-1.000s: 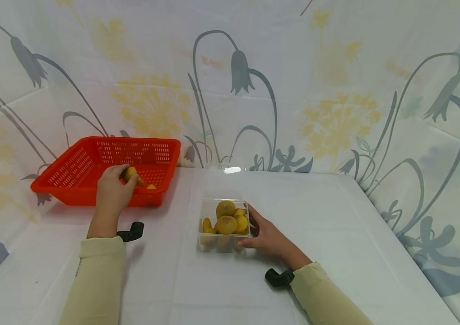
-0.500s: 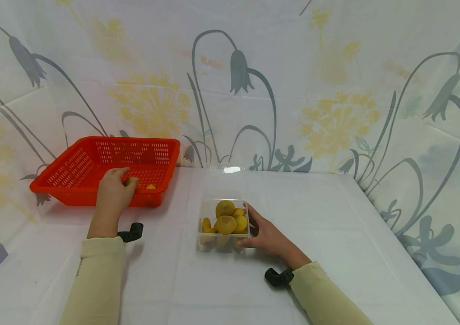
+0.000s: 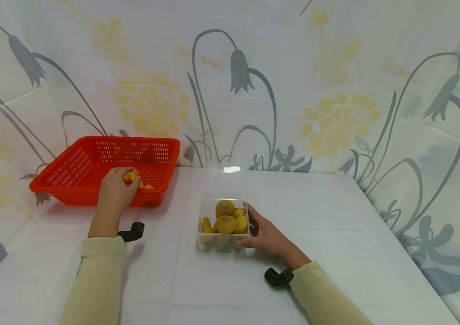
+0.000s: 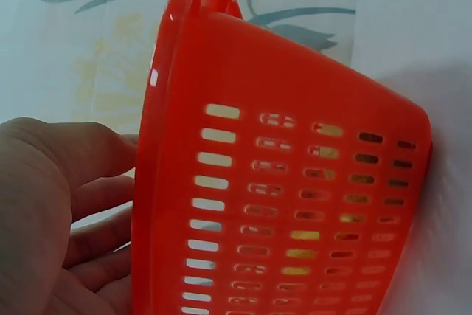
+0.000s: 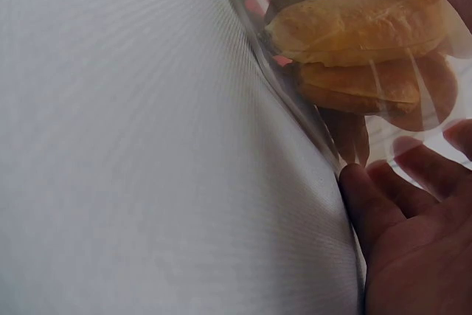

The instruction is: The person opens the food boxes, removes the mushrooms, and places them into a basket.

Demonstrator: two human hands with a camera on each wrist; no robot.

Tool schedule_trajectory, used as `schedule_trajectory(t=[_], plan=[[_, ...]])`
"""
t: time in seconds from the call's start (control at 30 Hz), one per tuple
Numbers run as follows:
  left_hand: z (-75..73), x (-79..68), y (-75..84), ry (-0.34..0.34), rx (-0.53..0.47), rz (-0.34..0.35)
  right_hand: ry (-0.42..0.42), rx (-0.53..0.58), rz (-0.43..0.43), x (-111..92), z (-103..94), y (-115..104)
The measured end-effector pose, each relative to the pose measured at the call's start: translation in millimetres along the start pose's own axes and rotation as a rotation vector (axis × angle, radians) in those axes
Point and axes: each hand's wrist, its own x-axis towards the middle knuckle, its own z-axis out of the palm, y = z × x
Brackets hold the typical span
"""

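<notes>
My left hand (image 3: 117, 187) reaches over the near rim of the red basket (image 3: 87, 192) and pinches a bright yellow piece (image 3: 132, 175) between thumb and fingers. More yellow pieces (image 3: 148, 186) lie beside it in the basket. In the left wrist view, the basket's slotted wall hides the fingertips of that hand (image 4: 74, 212). A clear plastic box (image 3: 207, 243) holds several yellow and yellow-brown pieces (image 3: 226, 224), some round, some long. My right hand (image 3: 268, 237) grips the box's right side, thumb at the front. Wrinkled long pieces (image 5: 358, 27) show through its wall in the right wrist view.
The box's clear lid (image 3: 224, 180) lies raised behind it and is hard to make out. A white cloth (image 3: 213, 289) covers the table. Behind stands a flower-patterned sheet (image 3: 286, 90). Both wrists wear black devices (image 3: 132, 232).
My left hand dipped into the basket, let a yellow-brown piece drop lower, and now shows a brighter yellow piece between its fingers. The right hand and box have stayed still.
</notes>
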Motion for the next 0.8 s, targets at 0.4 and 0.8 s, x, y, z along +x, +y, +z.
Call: schedule_trajectory(t=[0.4, 0.8], plan=[[-0.1, -3.9, 20.9, -0.080, 0.023, 0.099, -0.001, 0.000, 0.002, 0.0, 0.1, -0.1], [3.9, -11.2, 46.0, -0.179, 0.026, 0.162, 0.000, -0.016, 0.017, 0.1, -0.4, -1.2]])
